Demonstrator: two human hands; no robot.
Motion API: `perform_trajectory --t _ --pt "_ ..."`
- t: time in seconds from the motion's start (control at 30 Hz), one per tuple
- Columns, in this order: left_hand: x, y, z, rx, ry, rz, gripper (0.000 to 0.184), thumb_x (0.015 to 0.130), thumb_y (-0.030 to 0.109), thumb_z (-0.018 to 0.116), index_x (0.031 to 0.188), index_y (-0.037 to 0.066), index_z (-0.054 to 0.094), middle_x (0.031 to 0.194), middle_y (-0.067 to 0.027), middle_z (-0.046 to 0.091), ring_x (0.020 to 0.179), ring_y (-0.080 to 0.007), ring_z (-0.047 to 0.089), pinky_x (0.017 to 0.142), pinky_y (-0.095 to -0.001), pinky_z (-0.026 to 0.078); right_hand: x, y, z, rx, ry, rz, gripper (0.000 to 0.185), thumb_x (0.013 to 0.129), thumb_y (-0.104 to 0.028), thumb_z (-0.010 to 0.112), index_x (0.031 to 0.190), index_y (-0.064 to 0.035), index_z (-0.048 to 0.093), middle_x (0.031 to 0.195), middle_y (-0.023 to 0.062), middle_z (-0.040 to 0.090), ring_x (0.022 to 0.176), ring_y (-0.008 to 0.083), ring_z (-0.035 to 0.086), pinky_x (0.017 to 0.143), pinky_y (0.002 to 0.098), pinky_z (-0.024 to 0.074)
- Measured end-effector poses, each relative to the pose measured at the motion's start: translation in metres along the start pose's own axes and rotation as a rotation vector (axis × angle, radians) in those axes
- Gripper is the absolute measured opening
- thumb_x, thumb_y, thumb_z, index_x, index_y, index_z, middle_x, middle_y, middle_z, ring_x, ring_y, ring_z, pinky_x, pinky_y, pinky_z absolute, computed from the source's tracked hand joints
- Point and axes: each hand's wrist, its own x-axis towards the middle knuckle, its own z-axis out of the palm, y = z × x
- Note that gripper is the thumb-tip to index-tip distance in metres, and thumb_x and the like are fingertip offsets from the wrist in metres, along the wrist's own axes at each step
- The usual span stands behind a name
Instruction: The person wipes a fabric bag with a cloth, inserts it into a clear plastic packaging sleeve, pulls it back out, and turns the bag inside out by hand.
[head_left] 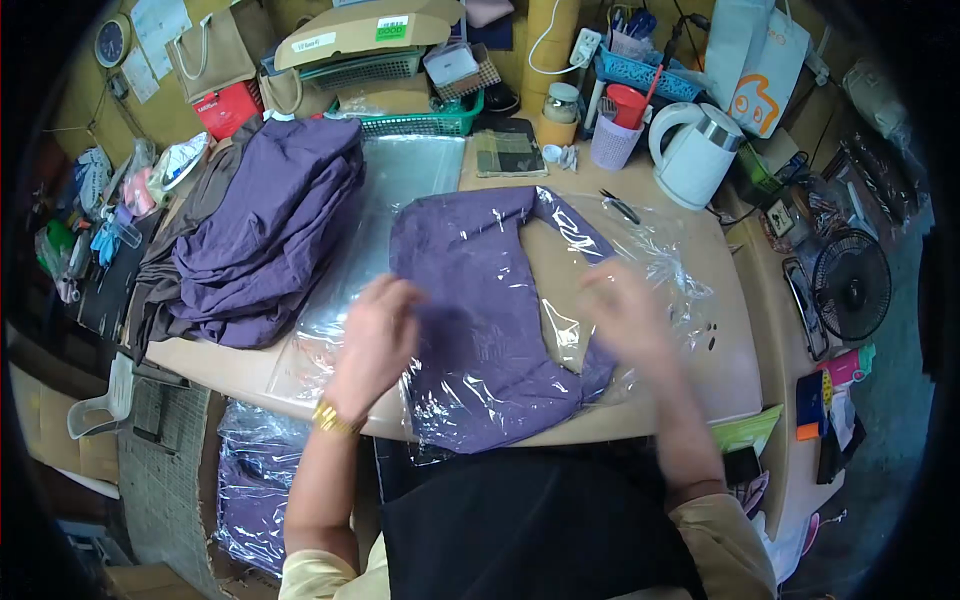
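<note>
A purple long-sleeved garment (465,290) lies in a clear plastic bag in front of me, partly over the table's front edge. One sleeve bends out to the right and the bag shines over it. My left hand (380,325), with a gold-coloured band at the wrist, is by the left edge of the bagged garment. Its fingers are curled; what they hold, if anything, is hidden. Over the right sleeve is my right hand (632,310), its fingers smeared by motion. Whether either hand touches the plastic is unclear.
Purple garments (270,230) are heaped at the left beside a stack of clear plastic bags (410,170). Small scissors (620,206) lie behind the sleeve. A white kettle (695,155) and a lilac cup (613,147) stand at the back right. Bagged purple items (260,490) fill a floor box.
</note>
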Motion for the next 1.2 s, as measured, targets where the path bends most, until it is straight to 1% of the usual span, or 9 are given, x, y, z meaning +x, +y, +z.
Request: perform_trajectory --t 0.13,0.33,0.53,0.63,0.87,0.93,1.0,1.07,1.2 --pt "0.080 -0.013 0.100 0.235 -0.358 0.007 0.040 0.095 0.025 0.053 0.131 0.008 0.059 0.133 -0.0174 0.058 0.127 -0.0351 0.053 0.107 -0.0527 0.038 -0.022 -0.026 0.081 -0.444 -0.394 -0.373 0.070 0.085 -0.056 0.065 0.141 -0.0167 0.050 0.152 0.0208 0.037 0.145 0.0438 0.024 0.115 0.0664 0.0145" --pt "0.136 -0.064 0.165 0.493 -0.378 -0.182 0.072 0.101 0.059 0.031 0.158 0.016 0.023 0.165 -0.0061 0.020 0.153 -0.0305 0.012 0.117 -0.0668 0.004 -0.038 0.005 0.106 -0.462 -0.441 -0.366 0.077 0.090 -0.068 0.049 0.153 -0.0265 0.036 0.162 0.0182 0.022 0.148 0.0453 0.013 0.112 0.0723 0.0077" --pt "0.178 -0.096 0.134 0.431 -0.339 -0.281 0.057 0.099 0.057 0.042 0.137 0.017 0.054 0.152 -0.0127 0.042 0.135 -0.0371 0.044 0.104 -0.0607 0.038 -0.034 0.004 0.101 -0.432 -0.472 -0.345 0.076 0.090 -0.067 0.050 0.153 -0.0275 0.037 0.162 0.0174 0.020 0.149 0.0451 0.013 0.112 0.0723 0.0065" --pt "0.180 -0.102 0.117 0.337 -0.345 -0.110 0.041 0.094 0.050 0.058 0.097 0.010 0.069 0.089 -0.0195 0.070 0.086 -0.0398 0.068 0.078 -0.0477 0.054 -0.035 0.006 0.103 -0.365 -0.473 -0.343 0.077 0.088 -0.066 0.055 0.153 -0.0275 0.037 0.162 0.0186 0.019 0.149 0.0461 0.009 0.111 0.0732 0.0061" --pt "0.172 -0.129 0.105 0.422 0.063 -0.032 0.052 0.092 0.053 0.058 0.079 0.004 0.071 0.081 -0.0204 0.070 0.077 -0.0403 0.068 0.071 -0.0479 0.053 -0.030 0.004 0.109 -0.410 -0.420 -0.323 0.077 0.088 -0.066 0.055 0.153 -0.0276 0.037 0.163 0.0161 0.018 0.150 0.0429 0.007 0.111 0.0733 0.0063" --pt "0.181 -0.138 0.076 0.176 -0.481 -0.514 0.058 0.091 0.054 0.061 0.103 -0.002 0.074 0.109 -0.0263 0.069 0.111 -0.0392 0.064 0.099 -0.0416 0.046 -0.033 0.006 0.112 -0.391 -0.415 -0.281 0.077 0.088 -0.065 0.056 0.152 -0.0275 0.038 0.163 0.0158 0.018 0.150 0.0419 0.009 0.111 0.0731 0.0059" --pt "0.173 -0.151 0.052 -0.144 -0.636 -0.570 0.060 0.089 0.048 0.067 0.119 -0.004 0.068 0.119 -0.0232 0.068 0.115 -0.0343 0.063 0.098 -0.0401 0.046 -0.037 0.006 0.111 -0.367 -0.414 -0.270 0.076 0.088 -0.064 0.057 0.152 -0.0276 0.039 0.163 0.0157 0.019 0.150 0.0422 0.009 0.111 0.0727 0.0054" --pt "0.166 -0.170 0.046 -0.695 -0.592 -0.591 0.036 0.091 0.024 0.071 0.115 -0.002 0.066 0.100 -0.0033 0.069 0.089 -0.0125 0.063 0.081 -0.0312 0.050 -0.036 0.006 0.110 -0.376 -0.403 -0.278 0.076 0.088 -0.064 0.057 0.152 -0.0278 0.038 0.163 0.0156 0.019 0.150 0.0423 0.010 0.111 0.0725 0.0057" --pt "0.170 -0.179 0.063 -0.409 -0.176 -0.275 0.031 0.084 0.025 0.079 0.095 -0.002 0.066 0.077 -0.0058 0.070 0.071 -0.0213 0.066 0.066 -0.0343 0.052 -0.033 0.007 0.116 -0.364 -0.388 -0.278 0.077 0.088 -0.063 0.058 0.152 -0.0273 0.037 0.163 0.0153 0.018 0.150 0.0418 0.010 0.111 0.0737 0.0075"
